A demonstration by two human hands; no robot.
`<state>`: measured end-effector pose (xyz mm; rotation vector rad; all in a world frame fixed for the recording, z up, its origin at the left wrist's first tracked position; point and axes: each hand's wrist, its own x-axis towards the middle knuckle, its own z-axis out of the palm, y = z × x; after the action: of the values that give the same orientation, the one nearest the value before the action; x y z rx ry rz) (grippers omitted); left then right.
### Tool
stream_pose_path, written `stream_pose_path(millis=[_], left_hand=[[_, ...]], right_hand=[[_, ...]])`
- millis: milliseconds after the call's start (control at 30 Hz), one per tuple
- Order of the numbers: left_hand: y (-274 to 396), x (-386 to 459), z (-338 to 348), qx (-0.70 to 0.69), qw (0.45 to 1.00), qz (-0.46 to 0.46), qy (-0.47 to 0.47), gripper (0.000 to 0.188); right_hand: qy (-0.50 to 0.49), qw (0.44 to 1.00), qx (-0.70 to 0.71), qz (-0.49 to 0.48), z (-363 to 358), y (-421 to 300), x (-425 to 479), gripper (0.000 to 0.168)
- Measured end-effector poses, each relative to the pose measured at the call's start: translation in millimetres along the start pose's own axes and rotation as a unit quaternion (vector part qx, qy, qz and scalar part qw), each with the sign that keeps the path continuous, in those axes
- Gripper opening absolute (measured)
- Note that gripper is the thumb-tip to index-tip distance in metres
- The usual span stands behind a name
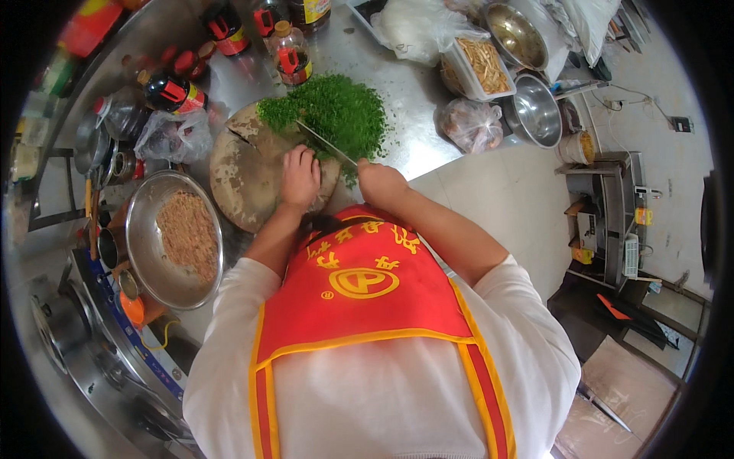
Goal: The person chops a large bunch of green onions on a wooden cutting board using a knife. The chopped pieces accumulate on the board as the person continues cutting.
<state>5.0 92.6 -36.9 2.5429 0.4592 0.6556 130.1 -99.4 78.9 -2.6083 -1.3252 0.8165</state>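
Observation:
My right hand (pixel 381 181) is closed around the handle of a knife. Its blade (pixel 328 143) slants up and left, against the near edge of a heap of finely chopped green herbs (pixel 344 112). On the round wooden chopping board (pixel 246 172), which is worn and cracked, lies my left hand (pixel 301 175) with its fingers together and pointing at the blade. What may be under those fingers is hidden. The chopped greens cover the board's far right part and spill onto the steel tabletop (pixel 421 129).
A steel bowl of minced filling (pixel 186 235) stands left of the board. Behind it are a plastic bag (pixel 175 135) and several dark sauce bottles (pixel 172 92). At the far right are a tub of brown strips (pixel 484 66), a bagged item (pixel 473 123) and a steel bowl (pixel 533 109).

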Motion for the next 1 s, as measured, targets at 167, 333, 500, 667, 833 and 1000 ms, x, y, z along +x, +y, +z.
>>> stream_pose_path(millis=[167,333,500,667,833,1000], left_hand=[[0.1,-3.0,0.3,-0.004,1.0,-0.002,-0.008,0.018],[1.1,2.8,2.7,0.001,0.999,-0.017,-0.031,0.019],[-4.4,1.9,2.3,-0.013,1.0,0.0,-0.008,0.019],[-4.1,5.1,-0.3,-0.012,0.999,-0.012,-0.027,0.018],[-5.6,3.6,8.8,-0.012,1.0,0.0,0.001,0.015],[0.4,8.1,0.1,-0.044,0.999,0.01,-0.009,0.017]], right_hand=[[-0.023,0.998,-0.041,-0.029,-30.6,-12.6,-2.5,0.028],[-0.011,0.999,-0.038,-0.034,0.2,-12.2,4.5,0.027],[-0.041,0.999,-0.025,-0.011,-46.8,-21.7,9.6,0.024],[0.0,1.0,-0.011,-0.026,22.0,-1.5,15.7,0.021],[-0.032,0.999,-0.028,-0.024,-43.9,-20.1,3.3,0.025],[-0.022,0.999,0.0,-0.029,-6.0,0.4,27.2,0.024]])
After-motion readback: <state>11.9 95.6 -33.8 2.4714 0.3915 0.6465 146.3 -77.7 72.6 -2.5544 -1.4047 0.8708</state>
